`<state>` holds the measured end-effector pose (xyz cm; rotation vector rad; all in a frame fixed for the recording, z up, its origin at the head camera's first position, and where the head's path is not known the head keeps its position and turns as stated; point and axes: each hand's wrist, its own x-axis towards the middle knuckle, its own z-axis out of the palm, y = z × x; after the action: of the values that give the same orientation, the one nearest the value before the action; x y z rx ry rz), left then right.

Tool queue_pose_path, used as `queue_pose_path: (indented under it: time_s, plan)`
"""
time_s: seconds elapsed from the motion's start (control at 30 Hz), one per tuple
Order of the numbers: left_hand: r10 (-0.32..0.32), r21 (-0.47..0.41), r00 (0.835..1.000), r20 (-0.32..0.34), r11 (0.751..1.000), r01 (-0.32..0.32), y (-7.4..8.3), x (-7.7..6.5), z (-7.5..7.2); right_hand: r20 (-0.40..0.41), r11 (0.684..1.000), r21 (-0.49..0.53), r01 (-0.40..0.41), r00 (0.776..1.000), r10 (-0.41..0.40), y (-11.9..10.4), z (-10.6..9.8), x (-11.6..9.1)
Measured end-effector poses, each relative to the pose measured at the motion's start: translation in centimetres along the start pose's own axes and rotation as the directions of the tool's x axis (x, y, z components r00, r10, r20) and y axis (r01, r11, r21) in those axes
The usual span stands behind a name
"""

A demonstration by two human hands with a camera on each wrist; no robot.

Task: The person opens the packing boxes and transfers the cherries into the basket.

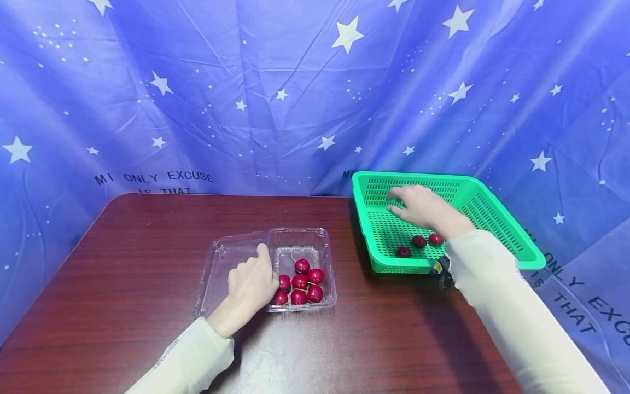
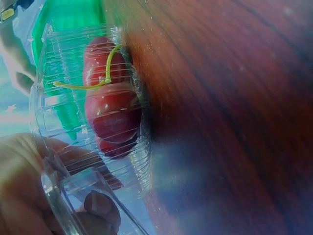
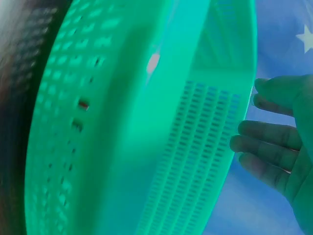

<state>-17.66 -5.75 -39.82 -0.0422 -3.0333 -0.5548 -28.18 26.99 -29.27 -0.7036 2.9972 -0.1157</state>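
My left hand [image 1: 252, 278] grips the hinge side of a clear plastic clamshell box [image 1: 325, 241], whose lid [image 1: 216, 273] lies folded out to the left. Fingers are bent over that rim in the left wrist view. Several red cherries [image 1: 299, 281] lie in the box, some with green stems [image 2: 108, 68]. Over a green plastic basket [image 1: 366, 230] at the right is my right hand [image 1: 415, 205], its fingers spread apart and holding nothing. Below its wrist, on the basket floor, are three dark red cherries [image 1: 419, 241].
Both containers stand on a reddish-brown wooden table [image 1: 147, 235], the basket at its back right edge. A blue star-printed cloth [image 1: 275, 109] hangs behind and beside the table. A dark band with a small device [image 1: 441, 268] is on the right wrist, by the basket's front rim.
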Motion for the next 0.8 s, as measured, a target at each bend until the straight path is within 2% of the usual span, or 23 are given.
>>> queue_pose_path:
  time_s: [0.47, 0.8]
  plan:
    - [0.010, -0.006, 1.000, 0.002, 1.000, -0.010, -0.1, 0.0, 0.0, -0.047, 0.994, 0.073, 0.080, 0.996, -0.076, -3.9, -0.1, 1.9]
    - [0.005, -0.007, 1.000, 0.015, 1.000, -0.005, -0.1, 0.1, 0.0, -0.028, 0.993, 0.028, 0.117, 0.993, -0.116, -6.3, 0.1, 2.7]
